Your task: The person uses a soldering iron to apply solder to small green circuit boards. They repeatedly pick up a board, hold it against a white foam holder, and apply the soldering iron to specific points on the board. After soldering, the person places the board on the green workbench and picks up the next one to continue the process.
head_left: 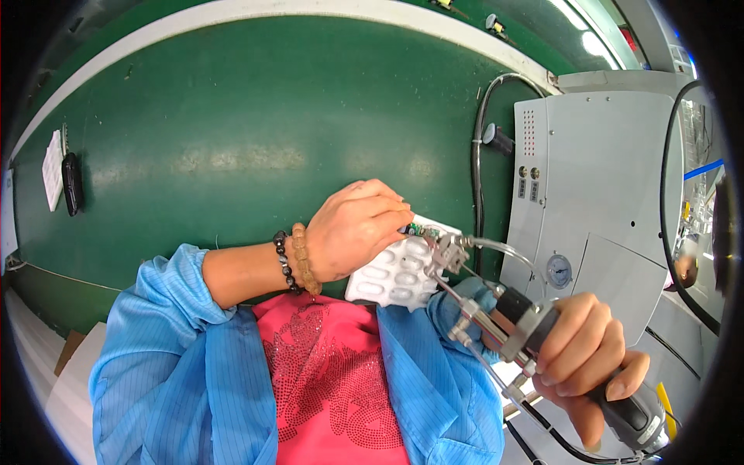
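Observation:
My left hand (356,225) is closed with its fingertips on the edge of a small green circuit board (423,231). Most of the board is hidden by the fingers and the metal tool head. Just below it, close to my body, lies a white moulded tray (387,277) with rows of oval hollows. In my right hand (585,353) is a black and silver powered screwdriver (535,319) with a feed tube, held at a slant. Its metal nose (449,254) reaches the board's right end; whether it touches cannot be made out.
A grey machine cabinet (604,170) with a round gauge (559,271) stands at the right. A clear hose (508,249) runs to the tool. A black cable (477,155) lies along the green table (232,101). At far left are a black object (72,184) and another white tray (53,170).

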The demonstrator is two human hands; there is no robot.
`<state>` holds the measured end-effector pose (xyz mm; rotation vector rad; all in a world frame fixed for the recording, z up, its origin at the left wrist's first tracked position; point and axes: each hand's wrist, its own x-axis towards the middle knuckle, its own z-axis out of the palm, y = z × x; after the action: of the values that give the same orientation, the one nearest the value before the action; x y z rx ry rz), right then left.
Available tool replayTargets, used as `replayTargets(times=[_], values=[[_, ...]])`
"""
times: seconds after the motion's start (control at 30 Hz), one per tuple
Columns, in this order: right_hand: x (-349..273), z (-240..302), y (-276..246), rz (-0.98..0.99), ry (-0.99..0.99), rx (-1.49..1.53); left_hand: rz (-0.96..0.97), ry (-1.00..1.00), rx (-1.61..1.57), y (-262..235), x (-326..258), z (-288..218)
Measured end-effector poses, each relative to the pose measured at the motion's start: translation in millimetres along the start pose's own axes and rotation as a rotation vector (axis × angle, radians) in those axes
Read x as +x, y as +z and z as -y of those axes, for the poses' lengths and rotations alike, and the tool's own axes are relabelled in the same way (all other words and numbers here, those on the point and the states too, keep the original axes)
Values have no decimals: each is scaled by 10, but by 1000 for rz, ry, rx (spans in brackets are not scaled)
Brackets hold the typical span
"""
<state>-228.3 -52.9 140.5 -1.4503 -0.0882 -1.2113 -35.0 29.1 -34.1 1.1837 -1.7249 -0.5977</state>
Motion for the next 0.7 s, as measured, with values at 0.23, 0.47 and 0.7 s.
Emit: replayTargets(times=[0.23, 0.47, 0.7], values=[[7, 143, 59, -49, -12, 79, 11, -221, -204, -307, 216, -120], [-20, 94, 49, -22, 38, 62, -45, -571, -251, -1286, 868, 628], [33, 46, 30, 33, 38, 108, -492, -340, 633, -2348, 1637, 2022]])
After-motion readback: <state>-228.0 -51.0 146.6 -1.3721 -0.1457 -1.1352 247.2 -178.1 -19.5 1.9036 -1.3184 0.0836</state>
